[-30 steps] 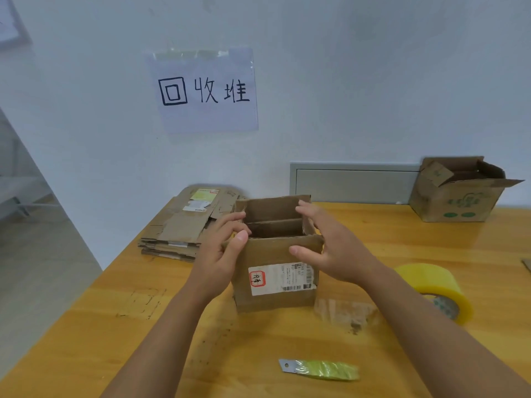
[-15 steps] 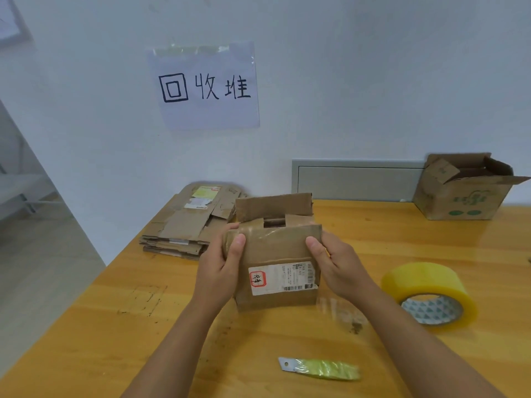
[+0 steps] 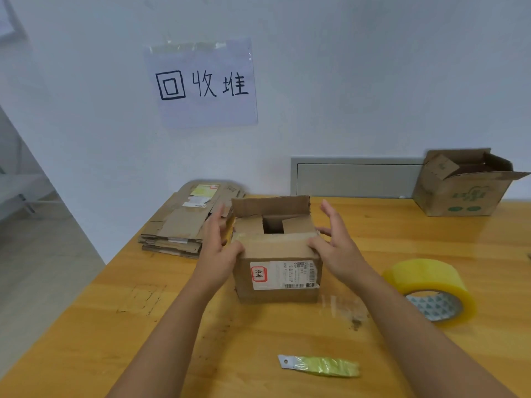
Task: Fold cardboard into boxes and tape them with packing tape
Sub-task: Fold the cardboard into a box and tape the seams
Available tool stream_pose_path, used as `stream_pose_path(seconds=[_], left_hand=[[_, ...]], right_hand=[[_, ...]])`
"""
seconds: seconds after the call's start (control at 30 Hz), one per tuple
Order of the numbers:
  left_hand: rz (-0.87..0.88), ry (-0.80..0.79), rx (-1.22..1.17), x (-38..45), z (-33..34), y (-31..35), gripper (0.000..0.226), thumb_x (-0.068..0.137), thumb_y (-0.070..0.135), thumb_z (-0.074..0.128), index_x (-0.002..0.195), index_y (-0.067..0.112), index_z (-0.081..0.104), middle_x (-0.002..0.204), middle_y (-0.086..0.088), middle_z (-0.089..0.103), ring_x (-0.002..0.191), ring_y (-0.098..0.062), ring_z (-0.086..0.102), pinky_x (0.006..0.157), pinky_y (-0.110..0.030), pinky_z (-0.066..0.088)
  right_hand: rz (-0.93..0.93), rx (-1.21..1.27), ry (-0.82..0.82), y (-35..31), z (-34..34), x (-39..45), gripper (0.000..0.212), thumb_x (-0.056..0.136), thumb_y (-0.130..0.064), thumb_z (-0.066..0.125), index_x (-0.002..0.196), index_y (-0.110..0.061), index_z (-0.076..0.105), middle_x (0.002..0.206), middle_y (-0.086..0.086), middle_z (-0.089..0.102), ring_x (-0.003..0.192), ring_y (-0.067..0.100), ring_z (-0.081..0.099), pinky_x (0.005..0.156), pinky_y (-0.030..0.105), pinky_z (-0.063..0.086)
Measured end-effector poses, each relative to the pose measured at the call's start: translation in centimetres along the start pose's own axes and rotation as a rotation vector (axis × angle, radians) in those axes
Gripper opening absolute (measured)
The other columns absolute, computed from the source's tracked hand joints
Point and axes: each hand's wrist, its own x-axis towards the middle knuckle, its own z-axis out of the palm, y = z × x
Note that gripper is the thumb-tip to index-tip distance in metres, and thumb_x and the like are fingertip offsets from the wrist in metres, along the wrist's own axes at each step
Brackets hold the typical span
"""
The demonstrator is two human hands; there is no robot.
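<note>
the small cardboard box stands on the worktop directly between the two hands, its shipping label facing the person. the left hand lies against the box's left upper corner, thumb on the near top edge and fingers straight up along the side. the right hand is at the right upper corner, thumb touching the near edge, fingers spread and lifted; i cannot tell whether they touch the cardboard. neither hand curls round anything.

as for progress, this box looks about half closed. the near top flap is down and the side flaps are folded in, but a dark square gap shows in the middle, and the far flap stands upright beyond the fingertips. glossy strips along the near top edge look like old tape; no fresh strip seems laid across the top.

what looks left for this one: bring the far flap down, hold the seam, tape it. the roll of clear packing tape lies on its side just right of the right forearm, and a green-handled cutter lies on the worktop between the forearms, nearer the person. beyond the left hand a stack of flattened cardboard waits, so several boxes seem yet to be made. far beyond the right hand, an open carton sits against the wall.
</note>
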Motion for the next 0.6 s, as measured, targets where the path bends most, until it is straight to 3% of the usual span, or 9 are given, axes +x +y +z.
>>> stream_pose_path(seconds=[0.07, 0.2, 0.27, 0.37, 0.5, 0.6], left_hand=[[0.001, -0.118, 0.026, 1.1, -0.9, 0.5, 0.094, 0.092, 0.0, 0.053, 0.155, 0.047, 0.0, 0.156, 0.024, 0.016, 0.142, -0.003, 0.021, 0.112, -0.033, 0.029], [-0.012, -0.214, 0.113, 2.0, -1.3, 0.9, 0.096, 0.094, 0.003, 0.053, 0.154, 0.046, -0.009, 0.145, 0.015, 0.03, 0.138, -0.007, 0.027, 0.106, -0.033, 0.032], [-0.033, -0.213, 0.125, 2.1, -1.3, 0.6, 0.089, 0.095, 0.006, 0.052, 0.153, 0.051, 0.001, 0.14, 0.01, 0.033, 0.133, -0.01, 0.033, 0.103, -0.034, 0.037], [-0.064, -0.209, 0.141, 2.2, -1.3, 0.3, 0.067, 0.095, 0.011, 0.05, 0.141, 0.056, 0.031, 0.13, 0.007, 0.031, 0.125, -0.013, 0.037, 0.099, -0.035, 0.04], [-0.084, -0.193, 0.146, 1.7, -0.8, -0.1, 0.04, 0.098, 0.023, 0.05, 0.132, 0.044, 0.049, 0.135, 0.007, 0.031, 0.117, -0.006, 0.041, 0.091, -0.024, 0.041], [-0.206, -0.191, -0.03, 0.9, -0.4, -0.4, 0.033, 0.101, 0.037, 0.044, 0.129, 0.053, 0.05, 0.142, 0.01, 0.039, 0.118, -0.013, 0.05, 0.094, -0.034, 0.047]], right_hand=[[0.009, -0.05, -0.072, -0.7, -0.8, 1.1, 0.086, 0.096, -0.01, 0.055, 0.157, -0.036, 0.0, 0.148, -0.025, 0.02, 0.115, 0.006, 0.046, 0.086, 0.026, 0.051], [-0.001, -0.09, -0.164, -1.4, -1.5, 2.3, 0.087, 0.093, -0.008, 0.055, 0.156, -0.04, 0.004, 0.143, -0.022, 0.032, 0.116, 0.013, 0.045, 0.093, 0.035, 0.049], [-0.015, -0.112, -0.166, -1.2, -1.5, 2.1, 0.073, 0.094, -0.008, 0.054, 0.152, -0.04, 0.023, 0.137, -0.015, 0.035, 0.12, 0.015, 0.043, 0.094, 0.033, 0.047], [-0.04, -0.086, -0.152, -0.3, -1.4, 1.7, 0.039, 0.096, -0.009, 0.053, 0.129, -0.031, 0.053, 0.135, -0.009, 0.037, 0.125, 0.015, 0.042, 0.094, 0.026, 0.039], [-0.012, -0.039, -0.121, 0.5, -1.1, 0.9, 0.022, 0.101, -0.022, 0.053, 0.118, -0.035, 0.058, 0.135, -0.009, 0.038, 0.126, 0.016, 0.045, 0.101, 0.03, 0.039], [0.075, 0.009, -0.151, 1.0, -0.9, 0.1, 0.022, 0.102, -0.043, 0.046, 0.122, -0.048, 0.054, 0.134, -0.013, 0.039, 0.122, 0.015, 0.05, 0.101, 0.044, 0.049]])
